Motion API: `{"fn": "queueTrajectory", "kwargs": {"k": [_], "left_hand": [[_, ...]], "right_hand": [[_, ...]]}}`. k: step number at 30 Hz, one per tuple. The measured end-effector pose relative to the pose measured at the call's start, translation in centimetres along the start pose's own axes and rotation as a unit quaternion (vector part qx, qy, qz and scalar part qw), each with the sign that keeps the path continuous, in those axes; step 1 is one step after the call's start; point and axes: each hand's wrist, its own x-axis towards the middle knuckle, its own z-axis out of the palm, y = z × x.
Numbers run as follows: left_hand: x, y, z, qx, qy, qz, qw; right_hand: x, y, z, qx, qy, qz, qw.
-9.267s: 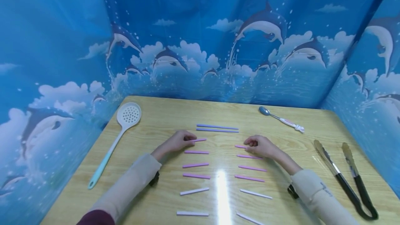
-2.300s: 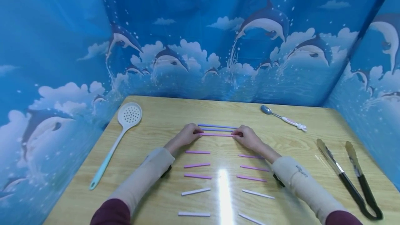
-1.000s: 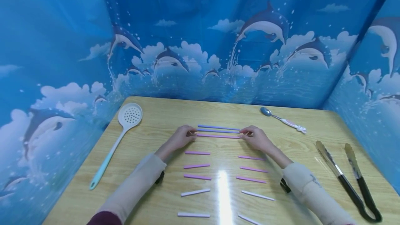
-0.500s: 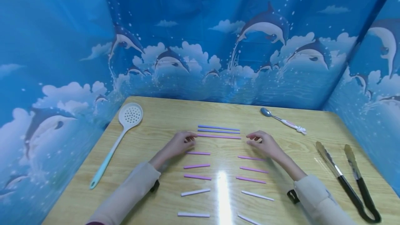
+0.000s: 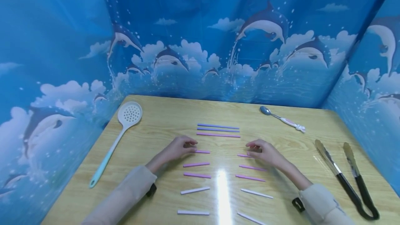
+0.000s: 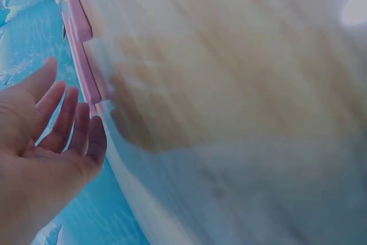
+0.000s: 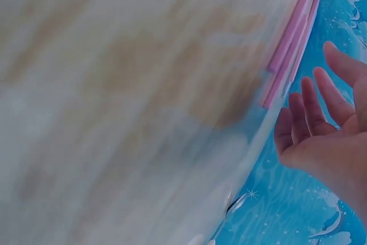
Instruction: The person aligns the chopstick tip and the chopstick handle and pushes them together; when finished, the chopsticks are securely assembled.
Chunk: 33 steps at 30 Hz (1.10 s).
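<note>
My left hand point(image 5: 179, 147) hovers with loosely bent fingers at the outer end of a short pink stick point(image 5: 203, 151), partly covering it. Across the table, my right hand point(image 5: 264, 151) is in the same pose over a matching short pink stick point(image 5: 243, 155). The left wrist view shows the left hand's fingers point(image 6: 63, 124) apart, holding nothing; so are the right fingers point(image 7: 309, 107) in the right wrist view. Farther back lie two long blue sticks point(image 5: 218, 126) and, just in front of them, one long pink stick point(image 5: 218, 134).
Nearer me, more short sticks lie in two columns: pink ones point(image 5: 197, 175) and pale lavender ones point(image 5: 193, 213) left, pink point(image 5: 250, 178) and pale point(image 5: 257, 193) right. A slotted skimmer point(image 5: 129, 114) lies far left, a spoon point(image 5: 282, 119) back right, black-handled tongs point(image 5: 347, 180) right.
The two short pink sticks held earlier were brought end to end in front of the blue sticks, forming one long pink line. Both hands released it and moved back toward me, slightly apart.
</note>
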Motion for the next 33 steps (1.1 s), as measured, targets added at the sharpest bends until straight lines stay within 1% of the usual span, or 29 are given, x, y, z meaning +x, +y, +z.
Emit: {"fn": "queueTrajectory", "kwargs": {"k": [3,6,13,15,17,21,24,28,31,33], "left_hand": [[0.10,-0.23,0.11,0.018,-0.007,0.017,0.9997],[0.20,-0.35,0.22,0.027,-0.011,0.025,0.9992],[0.27,-0.18,0.16,0.019,-0.028,0.012,0.9994],[0.27,-0.20,0.13,0.017,-0.032,0.015,0.9992],[0.29,-0.29,0.18,0.019,-0.034,0.023,0.9990],[0.37,-0.64,0.36,0.035,-0.039,0.051,0.9973],[0.42,-0.86,0.50,0.048,-0.040,0.066,0.9959],[0.36,-0.84,0.55,0.050,-0.040,0.068,0.9956],[0.26,-0.72,0.52,0.048,-0.036,0.066,0.9960],[0.19,-0.64,0.47,0.051,-0.031,0.070,0.9958]], "right_hand": [[0.00,0.20,0.30,-0.007,-0.007,0.002,1.0000],[0.03,0.48,0.46,-0.012,-0.017,0.001,0.9998],[-0.08,0.46,0.47,-0.022,-0.031,0.008,0.9992],[-0.10,0.39,0.47,-0.023,-0.033,0.005,0.9992],[-0.10,0.38,0.51,-0.025,-0.035,-0.001,0.9991],[-0.09,0.48,0.72,-0.029,-0.038,-0.008,0.9988],[-0.12,0.54,0.88,-0.032,-0.037,-0.017,0.9987],[-0.18,0.51,0.95,-0.035,-0.037,-0.029,0.9983],[-0.24,0.44,0.92,-0.039,-0.036,-0.024,0.9983],[-0.27,0.42,0.88,-0.042,-0.036,-0.022,0.9982]]}}
